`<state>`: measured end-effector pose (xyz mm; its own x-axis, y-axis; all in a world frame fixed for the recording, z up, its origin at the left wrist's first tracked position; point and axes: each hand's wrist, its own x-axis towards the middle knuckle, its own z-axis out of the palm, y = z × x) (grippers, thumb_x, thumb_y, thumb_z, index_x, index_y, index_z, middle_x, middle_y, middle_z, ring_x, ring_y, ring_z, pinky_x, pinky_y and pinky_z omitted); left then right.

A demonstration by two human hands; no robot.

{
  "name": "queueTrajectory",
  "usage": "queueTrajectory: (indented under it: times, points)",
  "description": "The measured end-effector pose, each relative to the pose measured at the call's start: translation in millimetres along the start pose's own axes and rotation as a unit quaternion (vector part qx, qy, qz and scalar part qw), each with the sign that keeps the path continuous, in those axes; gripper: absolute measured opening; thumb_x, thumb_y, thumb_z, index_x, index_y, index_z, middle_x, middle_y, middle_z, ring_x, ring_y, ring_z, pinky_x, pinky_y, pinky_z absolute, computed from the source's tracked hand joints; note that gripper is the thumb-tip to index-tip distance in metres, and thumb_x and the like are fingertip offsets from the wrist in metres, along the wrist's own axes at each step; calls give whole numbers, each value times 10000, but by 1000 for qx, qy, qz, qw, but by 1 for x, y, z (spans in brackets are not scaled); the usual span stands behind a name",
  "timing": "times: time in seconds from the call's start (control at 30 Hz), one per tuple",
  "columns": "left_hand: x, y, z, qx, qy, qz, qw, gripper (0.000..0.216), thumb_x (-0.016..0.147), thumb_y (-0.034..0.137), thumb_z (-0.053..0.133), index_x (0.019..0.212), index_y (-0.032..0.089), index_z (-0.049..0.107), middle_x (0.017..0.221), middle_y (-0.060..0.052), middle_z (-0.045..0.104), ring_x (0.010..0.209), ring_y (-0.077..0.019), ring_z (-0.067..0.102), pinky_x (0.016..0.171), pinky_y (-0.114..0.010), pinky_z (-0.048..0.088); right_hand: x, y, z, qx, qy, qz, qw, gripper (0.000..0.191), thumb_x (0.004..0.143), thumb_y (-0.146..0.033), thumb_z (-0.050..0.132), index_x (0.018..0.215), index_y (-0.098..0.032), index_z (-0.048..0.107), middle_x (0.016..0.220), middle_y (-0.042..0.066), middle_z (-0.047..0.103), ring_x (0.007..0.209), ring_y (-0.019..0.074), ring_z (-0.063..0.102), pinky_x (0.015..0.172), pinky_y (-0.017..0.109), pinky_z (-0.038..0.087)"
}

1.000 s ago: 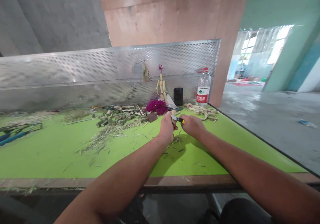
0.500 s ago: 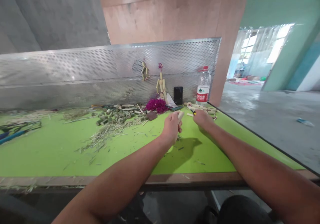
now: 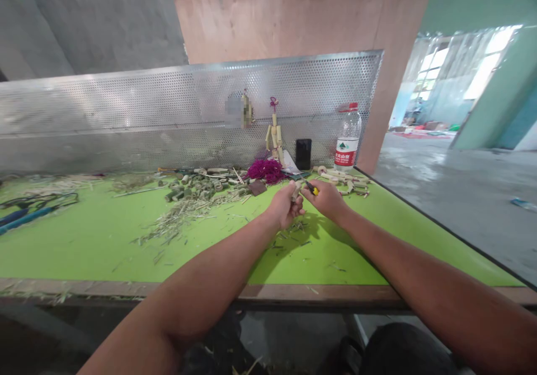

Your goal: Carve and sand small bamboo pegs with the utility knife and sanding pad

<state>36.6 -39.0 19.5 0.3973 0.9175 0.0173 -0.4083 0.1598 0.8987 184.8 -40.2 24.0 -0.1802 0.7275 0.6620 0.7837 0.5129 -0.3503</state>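
Note:
My left hand (image 3: 282, 207) is closed around a short pale piece of bamboo (image 3: 296, 189), which stands up between thumb and fingers. In my right hand (image 3: 331, 200) is a yellow and black knife (image 3: 312, 188), its tip pointing left at the bamboo; whether the blade touches it I cannot tell. Thin shavings (image 3: 298, 227) lie on the green tabletop (image 3: 335, 241) below both hands. Several pale bamboo pieces (image 3: 350, 185) are just beyond my right hand. A jointed bamboo figure (image 3: 274, 132) with a purple cord loop leans upright at the back.
Purple thread (image 3: 265, 170), a black phone (image 3: 303, 153) and a red-capped bottle (image 3: 348, 139) stand along the perforated metal panel (image 3: 168, 112). To the left are cut bamboo rings (image 3: 184, 189), a shavings heap (image 3: 168, 227) and blue-handled tools (image 3: 29, 218).
My right hand has come left from the bamboo pieces, bringing the knife to the bamboo in my left hand. The left hand has turned slightly. The view has shifted a little.

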Motion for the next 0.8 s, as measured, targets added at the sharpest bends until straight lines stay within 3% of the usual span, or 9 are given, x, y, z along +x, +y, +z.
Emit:
queueTrajectory:
  times: [0.1,0.27,0.43,0.57,0.8]
  points:
    - [0,1,-1,0,-17,1,1000,315,960,436,376,869,187,547,498,55,412,352,-78,296,418,-202,420,-2,2,-1,8,-14,-7,1000,246,853,-358,533,851,-154,671,764,56,673,688,172,575,648,255,405]
    - [-2,8,-3,-7,17,37,999,307,952,439,393,916,191,571,461,64,382,344,-80,285,408,-189,368,-4,-2,-2,25,-34,-2,999,260,850,-353,540,939,-153,681,824,66,696,733,184,598,679,260,420]
    - [-4,13,-4,-20,13,59,998,288,949,429,395,945,196,564,416,83,307,326,-75,195,367,-178,205,-8,-11,-6,15,-72,-5,997,281,855,-340,532,976,-138,686,836,81,709,725,187,606,666,259,414]
    - [-6,15,0,-6,27,82,996,246,919,417,444,919,199,558,408,86,295,324,-73,191,361,-188,169,-9,-14,-5,-38,-84,-12,996,241,864,-335,530,936,-167,687,824,71,716,724,185,612,648,250,390]
    - [-12,13,7,30,45,143,988,237,902,405,464,866,189,556,426,80,317,345,-73,253,363,-186,232,-12,-20,-4,-163,-114,-4,980,242,894,-336,491,958,-210,688,807,65,720,725,202,635,599,261,337]
